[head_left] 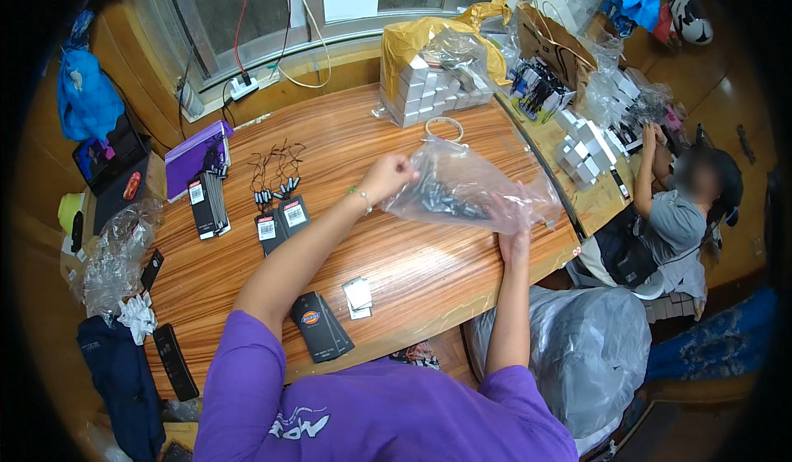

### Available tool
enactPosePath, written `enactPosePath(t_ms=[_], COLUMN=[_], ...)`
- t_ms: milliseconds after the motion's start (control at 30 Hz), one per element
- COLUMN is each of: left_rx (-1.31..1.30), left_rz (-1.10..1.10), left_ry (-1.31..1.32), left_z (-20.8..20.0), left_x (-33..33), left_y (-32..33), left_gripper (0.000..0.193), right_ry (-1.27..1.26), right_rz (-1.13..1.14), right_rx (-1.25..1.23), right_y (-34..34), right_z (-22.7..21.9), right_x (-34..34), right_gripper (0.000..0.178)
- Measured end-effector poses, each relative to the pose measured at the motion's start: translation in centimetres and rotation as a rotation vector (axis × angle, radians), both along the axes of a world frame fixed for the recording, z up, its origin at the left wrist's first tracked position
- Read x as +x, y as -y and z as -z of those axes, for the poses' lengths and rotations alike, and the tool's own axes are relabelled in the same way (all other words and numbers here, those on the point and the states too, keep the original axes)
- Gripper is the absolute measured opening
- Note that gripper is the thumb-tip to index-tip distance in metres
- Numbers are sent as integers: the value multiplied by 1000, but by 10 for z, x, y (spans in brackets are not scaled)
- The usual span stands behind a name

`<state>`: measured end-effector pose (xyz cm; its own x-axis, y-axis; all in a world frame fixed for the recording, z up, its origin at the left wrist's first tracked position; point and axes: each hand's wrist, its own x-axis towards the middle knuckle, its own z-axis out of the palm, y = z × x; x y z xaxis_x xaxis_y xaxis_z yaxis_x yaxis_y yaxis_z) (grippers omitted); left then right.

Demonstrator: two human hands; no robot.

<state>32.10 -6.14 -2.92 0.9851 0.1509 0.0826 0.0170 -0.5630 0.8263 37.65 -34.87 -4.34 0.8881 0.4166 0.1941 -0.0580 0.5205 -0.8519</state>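
A clear plastic bag (474, 173) with small dark pieces inside is lifted over the right half of the table. At its left edge my left hand (388, 179) is closed, its curled fingers touching the film. My right hand (513, 223) grips the bag from its lower right side, the fingers partly veiled by plastic. Left of my left forearm lie black hang tags (280, 229) with white stickers and dark strings. Another pile of black tags (209, 206) is farther left. Nearer me are a fanned stack of black cards (320, 330) and several small white cards (358, 297).
A yellow plastic bag (404, 45) of white boxes (429, 91) stands at the back, with a cream ring (445, 129) before it. A co-worker (681, 214) sits right beside more white boxes (586, 148). Left are a purple folder (198, 161) and a phone (175, 361).
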Motion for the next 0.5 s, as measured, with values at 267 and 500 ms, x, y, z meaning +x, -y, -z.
enactPosePath(t_ms=[267, 500], left_rx=[-83, -172], left_rz=[197, 222], left_ry=[291, 159], left_z=[-153, -197], left_x=[15, 18], left_y=[53, 71], left_gripper=[25, 17], right_ry=[-319, -372], right_rz=[189, 76], right_rx=[216, 473], right_y=[23, 26], right_z=[37, 38], right_x=[31, 29], right_gripper=[47, 42])
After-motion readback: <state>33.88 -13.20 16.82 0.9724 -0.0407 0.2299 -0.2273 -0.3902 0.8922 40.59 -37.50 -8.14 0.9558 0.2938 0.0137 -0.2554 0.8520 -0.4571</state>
